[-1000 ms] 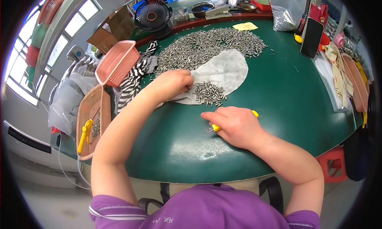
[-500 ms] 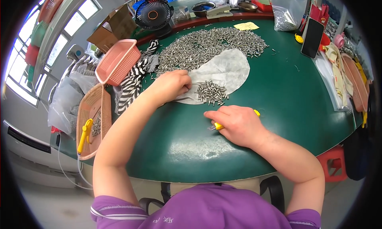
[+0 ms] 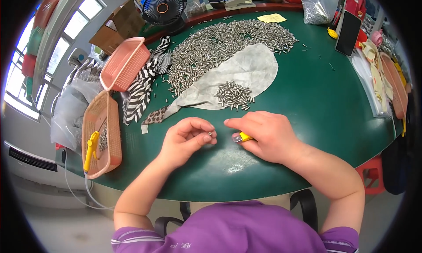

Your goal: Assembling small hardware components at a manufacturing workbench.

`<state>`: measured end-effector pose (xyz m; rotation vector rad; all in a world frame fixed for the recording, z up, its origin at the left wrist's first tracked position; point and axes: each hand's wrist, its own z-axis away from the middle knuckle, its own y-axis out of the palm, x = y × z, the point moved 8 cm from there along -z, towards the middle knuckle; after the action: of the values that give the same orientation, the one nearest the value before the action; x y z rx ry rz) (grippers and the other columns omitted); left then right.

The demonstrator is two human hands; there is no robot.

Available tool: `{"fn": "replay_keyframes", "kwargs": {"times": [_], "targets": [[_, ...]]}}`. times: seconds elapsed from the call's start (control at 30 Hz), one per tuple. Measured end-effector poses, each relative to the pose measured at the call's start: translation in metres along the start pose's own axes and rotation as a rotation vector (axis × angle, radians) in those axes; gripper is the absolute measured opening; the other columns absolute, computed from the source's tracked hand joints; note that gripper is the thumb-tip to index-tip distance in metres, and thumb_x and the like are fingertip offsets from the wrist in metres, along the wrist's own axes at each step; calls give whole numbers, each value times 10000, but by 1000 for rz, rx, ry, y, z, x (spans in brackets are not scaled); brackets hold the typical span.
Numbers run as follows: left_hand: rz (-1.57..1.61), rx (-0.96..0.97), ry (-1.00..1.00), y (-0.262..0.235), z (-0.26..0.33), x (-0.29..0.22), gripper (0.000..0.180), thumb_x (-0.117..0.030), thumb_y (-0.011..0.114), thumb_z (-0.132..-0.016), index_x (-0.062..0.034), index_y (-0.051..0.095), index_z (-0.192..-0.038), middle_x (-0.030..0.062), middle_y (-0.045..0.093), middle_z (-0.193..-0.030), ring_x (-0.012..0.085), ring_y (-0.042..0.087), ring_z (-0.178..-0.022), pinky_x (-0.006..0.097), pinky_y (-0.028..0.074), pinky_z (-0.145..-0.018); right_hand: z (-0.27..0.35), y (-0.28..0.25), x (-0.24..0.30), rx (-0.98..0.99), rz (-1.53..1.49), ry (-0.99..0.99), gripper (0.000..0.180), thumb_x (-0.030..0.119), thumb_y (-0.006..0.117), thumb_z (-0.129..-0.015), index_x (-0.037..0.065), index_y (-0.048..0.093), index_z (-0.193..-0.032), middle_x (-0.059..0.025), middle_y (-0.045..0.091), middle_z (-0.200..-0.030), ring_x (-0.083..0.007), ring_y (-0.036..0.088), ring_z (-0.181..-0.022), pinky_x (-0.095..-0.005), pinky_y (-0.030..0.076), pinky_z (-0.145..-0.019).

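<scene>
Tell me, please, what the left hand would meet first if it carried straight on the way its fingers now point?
Probably the right hand: the left hand, pinching a small metal piece, points rightward at the yellow tool that hand holds. Only bare green table lies between, though height is unclear.

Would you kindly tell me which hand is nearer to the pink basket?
Left. The left hand lies below and right of the pink basket; the right hand sits farther right.

A small workshop: green worktable (image 3: 334, 103) heaped with metal pins (image 3: 220, 46) (baskets (image 3: 123, 64) alongside)
</scene>
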<state>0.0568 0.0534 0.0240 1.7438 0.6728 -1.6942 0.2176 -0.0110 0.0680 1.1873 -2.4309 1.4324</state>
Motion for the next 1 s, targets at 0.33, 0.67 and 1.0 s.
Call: {"fn": "replay_keyframes", "kwargs": {"times": [0.33,0.67,1.0], "targets": [[40,18,122,0,-2,6,120,60,594,-888,-1,591,-991,99,578,-1041,190,630,-921,316,534,-843,-4,2,13,-21,30,-118,483,88,734,-695,170,657,-1165,-8,636,-782,-179,612,-665,-306,488,-546],[51,24,-8,2,0,15,106,15,589,-919,-2,605,-1022,67,625,-1041,160,644,-937,281,526,-852,-3,19,17,80,164,-169,608,122,704,-678,231,611,-1269,18,550,-759,-160,559,-627,-299,459,-512],[161,55,10,3,3,15,112,-1,572,-933,-5,581,-1045,87,635,-1019,151,641,-930,285,530,-845,-1,12,15,54,58,-126,412,168,730,-683,158,634,-1084,16,600,-871,-161,590,-719,-300,478,-574]]}}
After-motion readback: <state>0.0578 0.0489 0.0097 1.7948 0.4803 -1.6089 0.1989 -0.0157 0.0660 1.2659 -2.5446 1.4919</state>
